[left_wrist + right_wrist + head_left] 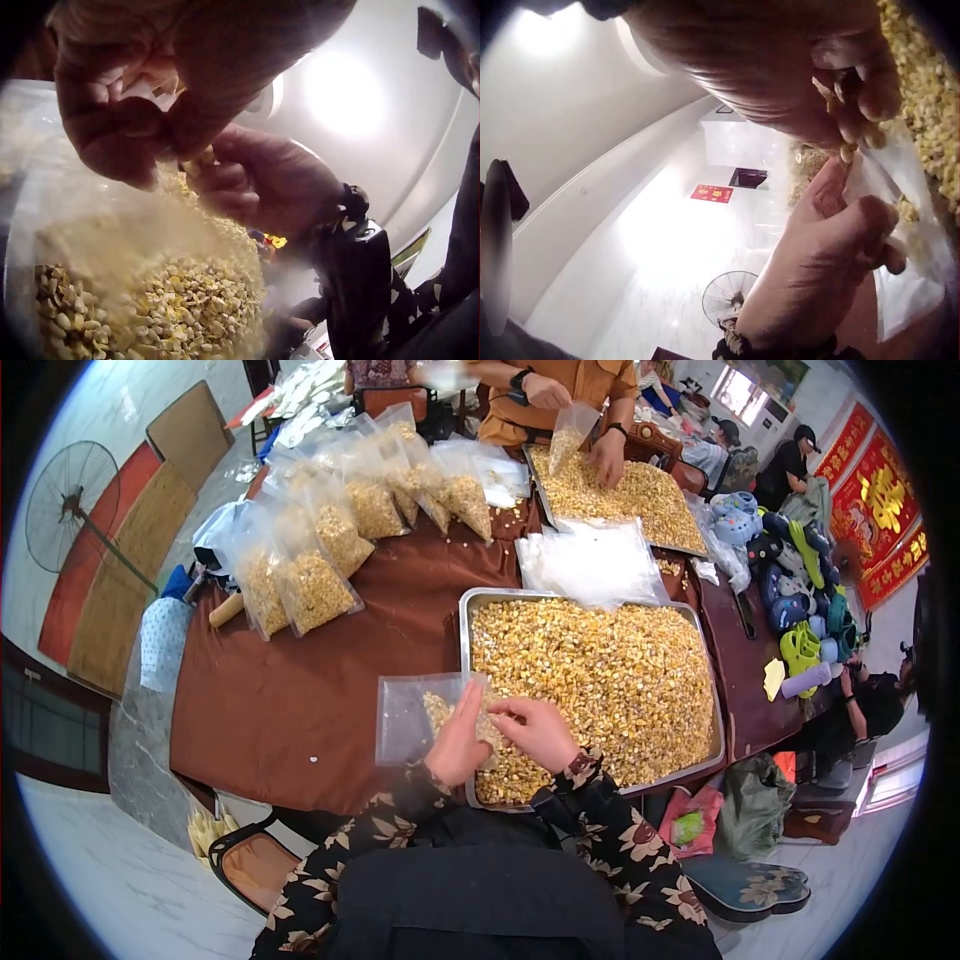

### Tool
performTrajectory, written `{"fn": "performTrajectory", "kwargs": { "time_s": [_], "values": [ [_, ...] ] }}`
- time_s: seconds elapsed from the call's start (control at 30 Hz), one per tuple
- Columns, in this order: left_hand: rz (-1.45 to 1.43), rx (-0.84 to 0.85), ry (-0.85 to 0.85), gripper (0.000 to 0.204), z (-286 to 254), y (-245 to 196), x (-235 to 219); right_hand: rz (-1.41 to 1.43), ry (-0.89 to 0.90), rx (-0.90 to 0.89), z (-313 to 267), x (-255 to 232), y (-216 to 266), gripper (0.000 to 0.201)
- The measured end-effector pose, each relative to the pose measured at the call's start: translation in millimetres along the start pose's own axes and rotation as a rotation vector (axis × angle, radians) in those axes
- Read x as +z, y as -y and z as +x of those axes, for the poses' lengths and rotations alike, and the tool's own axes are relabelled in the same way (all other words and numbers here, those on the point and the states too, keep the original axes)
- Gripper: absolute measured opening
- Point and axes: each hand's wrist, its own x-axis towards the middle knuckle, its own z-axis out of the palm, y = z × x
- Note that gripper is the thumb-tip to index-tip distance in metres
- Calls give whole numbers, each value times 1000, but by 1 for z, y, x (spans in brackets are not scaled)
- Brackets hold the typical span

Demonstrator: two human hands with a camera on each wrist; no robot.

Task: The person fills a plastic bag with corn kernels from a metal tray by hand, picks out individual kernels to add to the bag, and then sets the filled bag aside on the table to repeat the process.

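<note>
A steel tray [463, 650] heaped with yellow corn kernels [610, 690] sits in front of me. At its left edge my left hand [462, 743] pinches the mouth of a clear plastic bag [398, 722] that lies partly on the cloth with some kernels inside. My right hand [540, 732] is just beside it, over the tray's near-left corner. In the right wrist view the curled fingers of the right hand [795, 67] hold a few kernels, close above the bag [911, 277]. The left hand [817, 259] grips the bag's opening there.
Several filled bags [325, 592] stand at the back left of the brown-covered table [270, 710]. A stack of flat bags [590, 563] lies behind my tray. Across the table a person fills a bag [572, 435] from another tray [690, 548]. Shoes [800, 645] are piled at right.
</note>
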Motion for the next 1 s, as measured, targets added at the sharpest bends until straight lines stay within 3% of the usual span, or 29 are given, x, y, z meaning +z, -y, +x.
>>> {"fn": "performTrajectory", "kwargs": {
  "time_s": [0.07, 0.13, 0.2, 0.27, 0.3, 0.33, 0.43, 0.47, 0.57, 0.63, 0.73, 0.77, 0.9, 1.0],
  "values": [
    [-24, -20, 9, 84, 0, -3, -3, 153, 76, 112, 2, 3, 13, 21],
    [-51, -42, 17, 84, -1, -2, -5, 100, 98, 83, 6, -1, 13, 24],
    [14, 8, 4, 82, -2, 6, -4, 139, 13, 192, 11, -6, 17, 24],
    [26, -15, -5, 82, -6, 12, -4, 143, -61, 180, 22, -3, -12, 23],
    [34, -33, -8, 82, -3, 14, -3, -119, -69, 42, 28, 0, -34, 22],
    [-151, -122, 9, 80, -3, 12, -4, -392, -87, -82, 33, 0, -53, 22],
    [48, 57, -24, 82, -2, 15, -11, -529, 53, -151, 43, 23, -103, 28],
    [-120, -38, 22, 83, 1, 12, -13, -518, 110, -182, 46, 30, -120, 30],
    [-120, -33, 26, 84, 2, 16, -14, -577, 131, -198, 27, 29, -87, 36],
    [-131, -94, 19, 86, 2, 19, -14, -715, 262, -175, 18, 29, -76, 39],
    [-89, -88, -16, 87, 3, 17, -9, -720, 367, -89, -1, 26, -55, 36],
    [-240, -192, -22, 77, 0, 6, -9, -673, 353, -2, -5, 26, -47, 39],
    [-81, -47, -24, 87, 0, 45, 2, -533, 286, 73, -5, 24, -72, 25],
    [-34, -1, -12, 88, 0, 45, 2, -377, 128, -57, -3, 16, -95, 24]
  ]
}}
